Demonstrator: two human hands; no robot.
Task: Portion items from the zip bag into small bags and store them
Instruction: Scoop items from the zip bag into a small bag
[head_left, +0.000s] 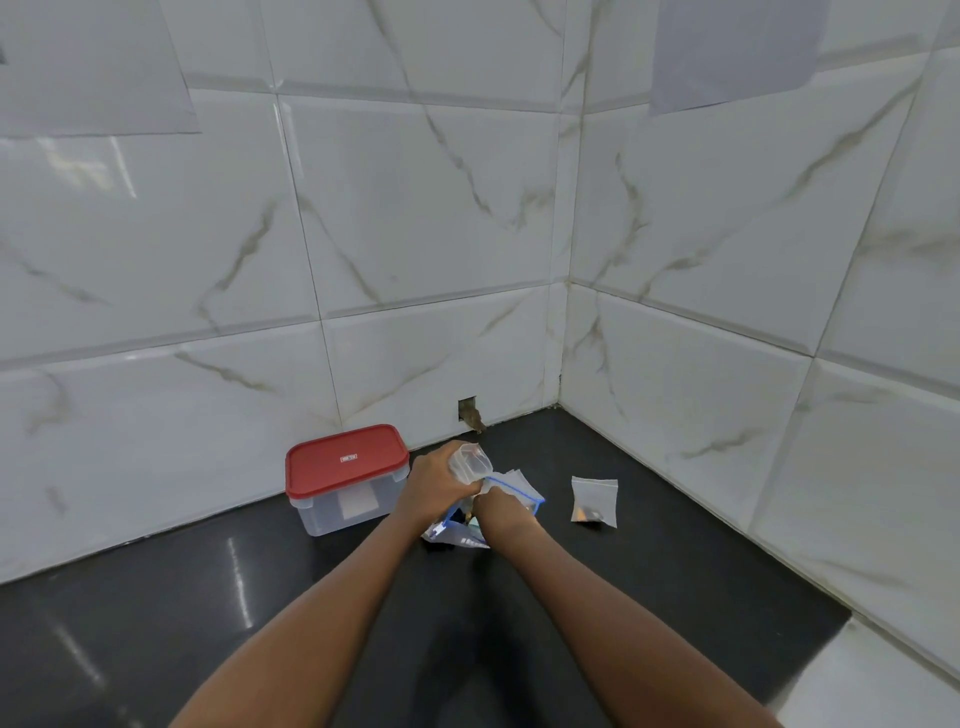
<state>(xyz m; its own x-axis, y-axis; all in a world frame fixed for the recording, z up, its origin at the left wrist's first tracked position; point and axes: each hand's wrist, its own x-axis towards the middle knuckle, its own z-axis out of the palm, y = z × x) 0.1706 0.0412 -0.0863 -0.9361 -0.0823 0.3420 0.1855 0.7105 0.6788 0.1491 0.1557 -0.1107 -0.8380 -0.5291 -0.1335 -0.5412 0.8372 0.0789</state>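
Black counter (156, 623) is meeting tiled walls (415, 234); red-lidded container (347, 467) is standing left. Left hand (434, 483) fingers are gripping small bag (470, 461); right hand (501, 508) fingers cannot be told.

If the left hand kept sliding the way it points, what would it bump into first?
Probably the tiled wall, near its small hole; the left hand holds a small bag, and depth is unclear.

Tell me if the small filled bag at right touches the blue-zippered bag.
Apart: head view shows black counter between the small clear bag and blue-edged zip bag.
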